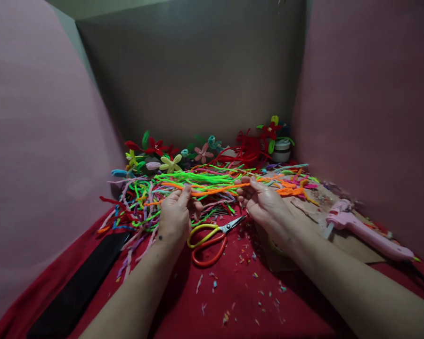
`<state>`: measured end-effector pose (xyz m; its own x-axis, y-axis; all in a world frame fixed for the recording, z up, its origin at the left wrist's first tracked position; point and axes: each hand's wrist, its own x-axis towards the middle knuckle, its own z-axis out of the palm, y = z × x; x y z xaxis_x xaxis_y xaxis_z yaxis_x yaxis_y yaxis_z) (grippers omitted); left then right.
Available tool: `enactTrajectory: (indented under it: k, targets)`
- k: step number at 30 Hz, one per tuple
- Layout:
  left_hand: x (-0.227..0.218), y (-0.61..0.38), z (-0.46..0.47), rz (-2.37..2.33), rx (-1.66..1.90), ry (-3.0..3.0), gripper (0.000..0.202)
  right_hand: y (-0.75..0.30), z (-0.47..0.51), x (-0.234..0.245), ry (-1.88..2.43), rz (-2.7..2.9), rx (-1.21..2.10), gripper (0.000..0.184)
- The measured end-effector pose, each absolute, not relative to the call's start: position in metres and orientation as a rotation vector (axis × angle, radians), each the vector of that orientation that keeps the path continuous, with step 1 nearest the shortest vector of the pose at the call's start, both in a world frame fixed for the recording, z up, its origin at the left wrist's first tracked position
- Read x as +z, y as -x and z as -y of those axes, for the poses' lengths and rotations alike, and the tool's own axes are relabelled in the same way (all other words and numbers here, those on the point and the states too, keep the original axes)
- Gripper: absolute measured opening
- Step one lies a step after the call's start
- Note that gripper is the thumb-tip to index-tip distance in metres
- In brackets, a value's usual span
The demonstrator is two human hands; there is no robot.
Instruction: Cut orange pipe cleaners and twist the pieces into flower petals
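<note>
Between both hands stretches an orange pipe cleaner (219, 190), roughly level above a heap of mixed pipe cleaners. My left hand (176, 212) pinches it near its left part, thumb on top. Thumb and fingertips of my right hand (263, 202) close on it farther right, palm turned partly up. Bright green pipe cleaners (201, 177) lie just behind it. Below and between the hands, scissors (215, 240) with one yellow and one red handle rest on the red cloth, blades pointing up and right. Whether the orange strand is single or doubled I cannot tell.
Pipe-cleaner flowers (171, 163) line the back, and a white pot (281, 150) holds more. A pink glue gun (367, 230) lies on cardboard (349, 247) at right. A long black object (81, 287) lies at left. Snippets litter the red cloth (187, 306); walls rise around.
</note>
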<state>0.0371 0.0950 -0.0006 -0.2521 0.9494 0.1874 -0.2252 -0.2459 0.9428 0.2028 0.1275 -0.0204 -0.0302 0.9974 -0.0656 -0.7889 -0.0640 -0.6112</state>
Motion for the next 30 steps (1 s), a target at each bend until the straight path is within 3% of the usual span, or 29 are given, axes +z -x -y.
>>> enactTrajectory:
  k: [5, 9, 16, 22, 30]
  targets:
    - [0.002, -0.030, -0.101, -0.792, 1.655, -0.937, 0.014, -0.203, -0.125, -0.018, 0.584, 0.540, 1.540, 0.003]
    - [0.004, -0.028, -0.100, -0.687, 1.619, -0.948, 0.015, -0.198, -0.115, -0.020, 0.747, 0.831, 1.465, 0.016]
    - [0.007, -0.035, -0.090, -0.875, 1.399, -1.038, 0.022, -0.192, -0.100, -0.018, 0.833, 1.373, 1.353, 0.025]
    - [0.001, -0.040, -0.082, -0.854, 1.081, -1.068, 0.026, -0.189, -0.090, -0.015, 0.885, 1.617, 1.471, 0.026]
    - [-0.006, -0.034, -0.094, -0.798, 1.329, -0.888, 0.024, -0.186, -0.095, -0.024, 0.789, 1.468, 1.548, 0.017]
